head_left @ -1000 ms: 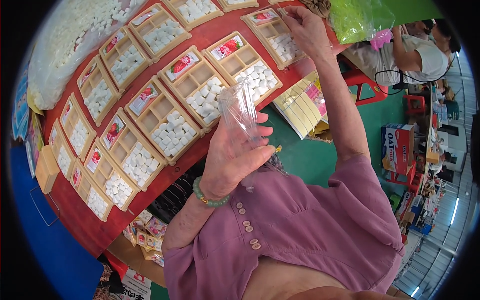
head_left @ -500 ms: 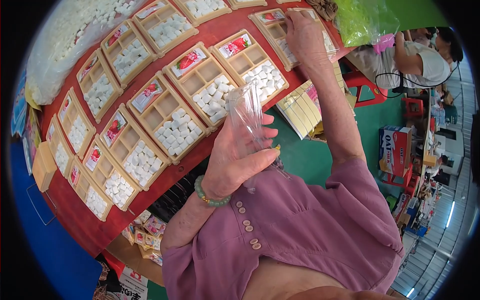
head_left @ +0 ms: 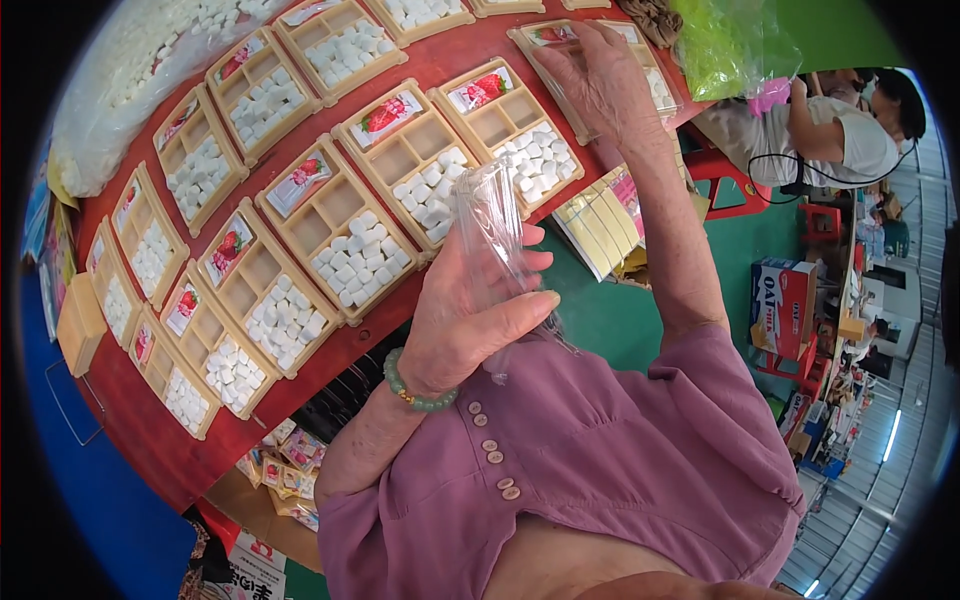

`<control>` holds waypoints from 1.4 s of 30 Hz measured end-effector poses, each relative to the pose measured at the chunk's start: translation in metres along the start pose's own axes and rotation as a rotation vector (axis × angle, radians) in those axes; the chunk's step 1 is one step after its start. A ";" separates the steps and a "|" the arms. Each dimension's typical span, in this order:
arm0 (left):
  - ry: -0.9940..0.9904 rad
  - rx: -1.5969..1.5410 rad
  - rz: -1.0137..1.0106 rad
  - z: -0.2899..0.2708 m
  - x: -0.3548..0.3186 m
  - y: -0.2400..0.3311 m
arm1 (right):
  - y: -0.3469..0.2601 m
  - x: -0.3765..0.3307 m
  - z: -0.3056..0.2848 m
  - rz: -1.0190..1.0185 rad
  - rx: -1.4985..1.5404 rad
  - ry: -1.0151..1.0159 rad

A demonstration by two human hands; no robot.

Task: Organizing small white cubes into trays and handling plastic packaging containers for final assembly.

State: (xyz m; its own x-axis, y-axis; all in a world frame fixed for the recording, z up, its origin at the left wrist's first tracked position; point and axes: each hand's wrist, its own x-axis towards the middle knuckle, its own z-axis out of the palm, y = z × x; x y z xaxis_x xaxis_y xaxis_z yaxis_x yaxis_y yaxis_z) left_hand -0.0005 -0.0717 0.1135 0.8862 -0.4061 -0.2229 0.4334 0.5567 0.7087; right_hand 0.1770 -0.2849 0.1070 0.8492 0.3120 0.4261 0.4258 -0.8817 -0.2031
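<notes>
Right now the left hand [head_left: 470, 320] is clamped around a clear plastic bag [head_left: 495, 235], thumb across the front, holding it upright just off the near edge of the red desk [head_left: 440, 60]. The right hand [head_left: 600, 85] reaches out to a wooden tray [head_left: 590, 75] at the far right end of the desk, fingers spread and pressed down on it; whether they grip anything I cannot tell.

To do this well, I judge the bag should be held by its upper edge with the mouth kept open and steady, close to the desk edge, so the small white cubes [head_left: 355, 265] drop in cleanly. The film looks thin and slippery, so a firm pinch helps.

Across the desk lie rows of divided wooden trays, each with a rectangular label card [head_left: 388, 112] showing a red strawberry on white, set in the compartment farthest from the cubes. Left of the desk sits a large clear sack [head_left: 110, 100] full of white pieces. Beyond the desk's right end hangs a bright green bag [head_left: 730, 45]. Below the desk's right end stands a stack of flat yellow packs [head_left: 600, 225]. Under the desk's near edge, small pink-and-white packets [head_left: 295, 455] fill a box. Well off to the right of the desk, a white carton [head_left: 785, 300] with red and blue print stands on the green floor.
</notes>
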 end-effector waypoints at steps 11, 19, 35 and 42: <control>-0.007 -0.048 0.024 0.002 -0.004 -0.003 | 0.003 -0.010 0.017 0.087 -0.075 0.000; 0.045 -0.023 0.085 0.009 -0.003 0.001 | -0.022 -0.009 -0.012 0.040 -0.132 -0.162; 0.013 -0.140 0.164 0.016 -0.004 0.000 | -0.104 -0.088 -0.094 0.103 1.132 -0.503; 0.230 -0.013 0.243 0.004 -0.020 0.002 | -0.069 -0.068 -0.076 0.397 1.205 -0.284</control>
State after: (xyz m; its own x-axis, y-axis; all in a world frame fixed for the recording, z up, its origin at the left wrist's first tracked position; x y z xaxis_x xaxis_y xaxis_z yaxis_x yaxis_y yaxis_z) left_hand -0.0183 -0.0652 0.1228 0.9770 -0.0871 -0.1945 0.2054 0.6274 0.7511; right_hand 0.0660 -0.2717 0.1588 0.9542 0.2988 -0.0163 0.0163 -0.1061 -0.9942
